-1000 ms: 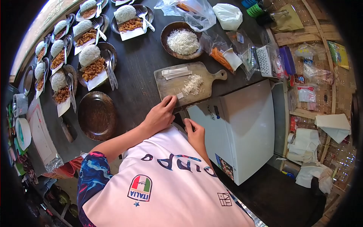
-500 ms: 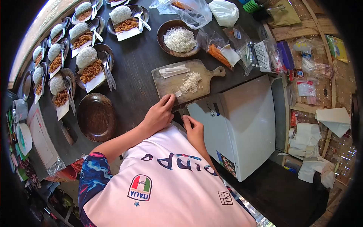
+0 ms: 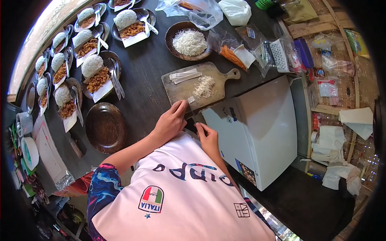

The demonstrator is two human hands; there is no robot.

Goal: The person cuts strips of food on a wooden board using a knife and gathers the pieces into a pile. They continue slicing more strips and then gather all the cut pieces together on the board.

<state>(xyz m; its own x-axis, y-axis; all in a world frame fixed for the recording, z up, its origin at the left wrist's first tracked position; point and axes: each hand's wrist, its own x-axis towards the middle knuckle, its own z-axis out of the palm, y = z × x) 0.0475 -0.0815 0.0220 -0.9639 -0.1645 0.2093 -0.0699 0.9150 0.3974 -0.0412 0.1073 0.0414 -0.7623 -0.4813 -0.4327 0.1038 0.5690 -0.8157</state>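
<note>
A wooden cutting board (image 3: 177,89) lies at the table's front edge. On it rest several pale flat strips (image 3: 185,75) and a heap of fine pale slivers (image 3: 204,86). My left hand (image 3: 172,121) is closed at the board's near edge, fingertips pinching a short pale strip (image 3: 191,99). Just right of it, my right hand (image 3: 207,137) is closed in front of my shirt, around the end of what looks like a thin knife (image 3: 193,113). The blade shows as a narrow dark line towards the board; the handle is mostly hidden by the fingers.
Behind the board stands a brown bowl (image 3: 171,45) of white shreds (image 3: 189,42). Several plates of rice and brown food with cutlery (image 3: 96,74) fill the left. A dark plate (image 3: 105,127) is nearer. Plastic bags (image 3: 235,12) lie behind, a white fridge (image 3: 261,136) to the right.
The view has shifted slightly, so the plates appear a little lower and further right. Both hands keep nearly the same places at the board's edge, and the blade line shows more plainly.
</note>
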